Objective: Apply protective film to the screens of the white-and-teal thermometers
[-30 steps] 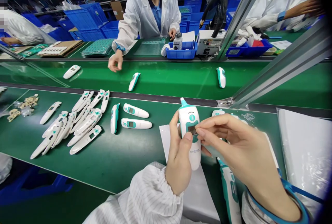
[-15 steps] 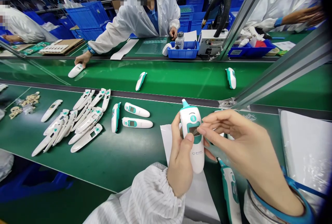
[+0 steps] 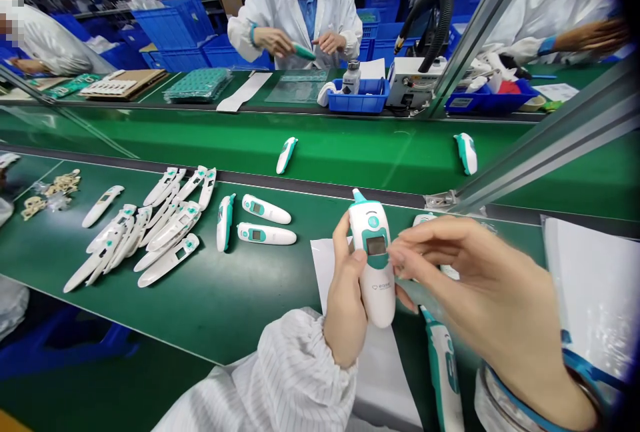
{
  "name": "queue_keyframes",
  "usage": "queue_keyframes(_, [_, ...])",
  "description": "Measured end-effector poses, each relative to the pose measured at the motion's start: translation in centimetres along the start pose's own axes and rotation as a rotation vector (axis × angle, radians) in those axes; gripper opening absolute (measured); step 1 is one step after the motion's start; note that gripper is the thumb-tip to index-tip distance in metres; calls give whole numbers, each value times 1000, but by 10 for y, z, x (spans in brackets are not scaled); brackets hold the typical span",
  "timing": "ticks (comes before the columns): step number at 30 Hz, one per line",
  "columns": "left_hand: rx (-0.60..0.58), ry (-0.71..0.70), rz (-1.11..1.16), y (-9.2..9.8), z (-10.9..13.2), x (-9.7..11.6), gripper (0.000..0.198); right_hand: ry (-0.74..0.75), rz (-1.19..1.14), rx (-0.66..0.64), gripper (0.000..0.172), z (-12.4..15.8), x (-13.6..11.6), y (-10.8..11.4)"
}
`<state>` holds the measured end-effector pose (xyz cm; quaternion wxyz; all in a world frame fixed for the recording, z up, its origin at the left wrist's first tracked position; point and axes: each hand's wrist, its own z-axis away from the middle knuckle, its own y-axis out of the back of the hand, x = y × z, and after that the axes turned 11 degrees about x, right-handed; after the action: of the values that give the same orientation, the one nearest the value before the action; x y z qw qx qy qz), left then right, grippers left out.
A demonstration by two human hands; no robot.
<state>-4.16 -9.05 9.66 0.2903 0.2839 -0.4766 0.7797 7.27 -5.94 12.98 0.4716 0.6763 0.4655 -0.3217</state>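
My left hand is wrapped round a white and teal ear thermometer, its teal probe tip pointing up and away. The thumb lies along its left side, below the dark screen. At the screen's right edge, the thumb and forefinger of my right hand are pinched together. Whatever is between these fingertips is too blurred to make out. Below my right hand lies a second thermometer, and parts of other white pieces show behind its fingers. A white paper sheet is under my left hand.
Several white casing halves are piled on the left of the green bench, near three assembled thermometers. Beyond runs a green conveyor carrying two thermometers. A metal post slants at the right. A co-worker sits opposite.
My right fingertips have moved slightly right, from over the screen to its edge, and my left thumb has slid off the screen. The co-worker has lifted a thermometer off the conveyor. Conveyor thermometers shifted right.
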Motion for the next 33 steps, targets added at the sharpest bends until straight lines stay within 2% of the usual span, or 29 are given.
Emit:
queue_keyframes(4, [-76,22,79,1,-3,2,60,-53,-71,-47,9,-11,-3,2])
queue_keyframes(9, [-72,-7,125,-3,-1,7,57,-154,-135,-120,12,-20,0,-4])
queue_keyframes(28, [-62,-32,90,-5,3,7,55,-111,-137,-73,9,-17,1,-5])
queue_keyframes(33, [-65,-17,68,-3,2,6,61,-94,-101,-65,9,-16,0,-4])
